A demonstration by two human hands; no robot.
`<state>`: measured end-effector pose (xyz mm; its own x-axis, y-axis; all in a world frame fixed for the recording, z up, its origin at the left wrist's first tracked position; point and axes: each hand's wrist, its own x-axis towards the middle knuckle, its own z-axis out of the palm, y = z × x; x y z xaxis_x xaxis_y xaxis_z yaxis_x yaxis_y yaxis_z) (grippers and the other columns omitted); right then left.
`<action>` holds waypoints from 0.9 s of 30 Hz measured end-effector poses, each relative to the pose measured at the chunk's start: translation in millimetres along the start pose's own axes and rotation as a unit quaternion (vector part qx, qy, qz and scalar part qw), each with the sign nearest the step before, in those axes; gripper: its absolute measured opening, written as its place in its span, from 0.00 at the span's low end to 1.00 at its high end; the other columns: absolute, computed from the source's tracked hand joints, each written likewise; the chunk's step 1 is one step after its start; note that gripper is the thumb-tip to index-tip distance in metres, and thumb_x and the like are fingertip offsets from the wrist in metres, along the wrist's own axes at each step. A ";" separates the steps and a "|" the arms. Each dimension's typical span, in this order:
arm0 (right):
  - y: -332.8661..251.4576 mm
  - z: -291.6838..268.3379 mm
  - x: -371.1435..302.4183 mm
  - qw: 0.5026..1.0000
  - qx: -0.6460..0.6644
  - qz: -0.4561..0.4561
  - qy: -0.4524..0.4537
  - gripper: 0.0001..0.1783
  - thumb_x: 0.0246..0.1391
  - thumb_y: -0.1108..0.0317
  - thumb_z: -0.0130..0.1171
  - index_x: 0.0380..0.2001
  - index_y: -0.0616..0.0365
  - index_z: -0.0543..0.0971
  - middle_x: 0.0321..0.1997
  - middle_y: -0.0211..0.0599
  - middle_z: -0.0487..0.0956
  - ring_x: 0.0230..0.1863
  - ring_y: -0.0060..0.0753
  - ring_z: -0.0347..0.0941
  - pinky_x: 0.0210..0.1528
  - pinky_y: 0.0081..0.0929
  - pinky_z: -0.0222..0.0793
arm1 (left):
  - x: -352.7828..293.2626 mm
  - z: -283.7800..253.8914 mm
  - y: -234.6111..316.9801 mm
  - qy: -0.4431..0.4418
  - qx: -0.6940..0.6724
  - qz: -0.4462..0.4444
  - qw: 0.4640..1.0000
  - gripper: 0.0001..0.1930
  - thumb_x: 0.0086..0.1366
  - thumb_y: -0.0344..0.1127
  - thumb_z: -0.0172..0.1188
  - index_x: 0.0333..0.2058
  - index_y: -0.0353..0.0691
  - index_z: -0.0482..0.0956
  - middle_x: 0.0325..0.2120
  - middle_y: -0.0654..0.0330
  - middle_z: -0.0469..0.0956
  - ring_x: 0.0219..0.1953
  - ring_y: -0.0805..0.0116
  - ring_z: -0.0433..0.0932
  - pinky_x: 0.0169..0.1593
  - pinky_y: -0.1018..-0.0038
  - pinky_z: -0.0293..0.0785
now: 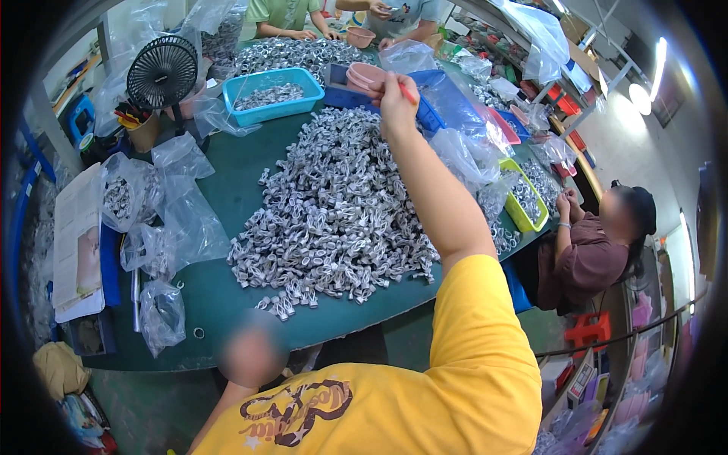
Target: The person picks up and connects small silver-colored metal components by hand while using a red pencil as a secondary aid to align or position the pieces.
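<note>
My right arm reaches far over the green table, and my right hand is closed at the rim of a round pink bowl. Another pink rim shows just under it, like a small stack. A thin red piece sticks out by my fingers; its kind is not clear. Below the bowl lies a large heap of small grey-white looped metal and plastic parts. My left hand is at the table's near edge, smeared by a blur that hides its fingers.
A light-blue basket of parts and a black fan stand at the far left. Clear bags lie left of the heap. To the right are a blue tray, a lime-green basket and a seated co-worker; others work opposite.
</note>
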<state>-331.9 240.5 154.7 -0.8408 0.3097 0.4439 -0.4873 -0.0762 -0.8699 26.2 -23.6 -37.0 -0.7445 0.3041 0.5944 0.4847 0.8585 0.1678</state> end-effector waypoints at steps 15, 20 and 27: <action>10.9 -14.0 -316.4 0.794 -0.158 -0.247 -0.533 0.23 0.38 0.74 0.60 0.43 0.58 0.71 0.47 0.44 0.73 0.50 0.48 0.68 0.49 0.41 0.63 | 31.0 -10.1 12.4 0.041 -0.295 -0.226 0.927 0.07 0.55 0.33 0.59 0.33 0.39 0.76 0.31 0.55 0.75 0.33 0.60 0.74 0.37 0.69 0.70; 16.2 -20.2 -338.7 0.799 -0.206 -0.268 -0.498 0.25 0.36 0.76 0.59 0.43 0.59 0.70 0.45 0.44 0.73 0.50 0.48 0.68 0.49 0.40 0.63 | 19.4 -6.6 4.0 -0.014 -0.240 -0.222 0.945 0.06 0.59 0.32 0.55 0.34 0.39 0.76 0.32 0.57 0.75 0.35 0.63 0.73 0.40 0.70 0.68; 5.9 -21.4 -340.0 0.805 -0.218 -0.267 -0.483 0.23 0.35 0.75 0.58 0.41 0.59 0.72 0.45 0.42 0.73 0.50 0.45 0.67 0.51 0.38 0.62 | 25.7 -6.2 10.2 0.054 -0.240 -0.197 0.949 0.07 0.61 0.35 0.51 0.30 0.39 0.76 0.27 0.55 0.76 0.28 0.60 0.74 0.32 0.68 0.69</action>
<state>-43.9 155.0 -5.9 -0.4321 -0.7097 0.5565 -0.8883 0.2284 -0.3984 14.9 -9.6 -15.1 -0.8720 -0.0675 0.4847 0.3520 0.6017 0.7170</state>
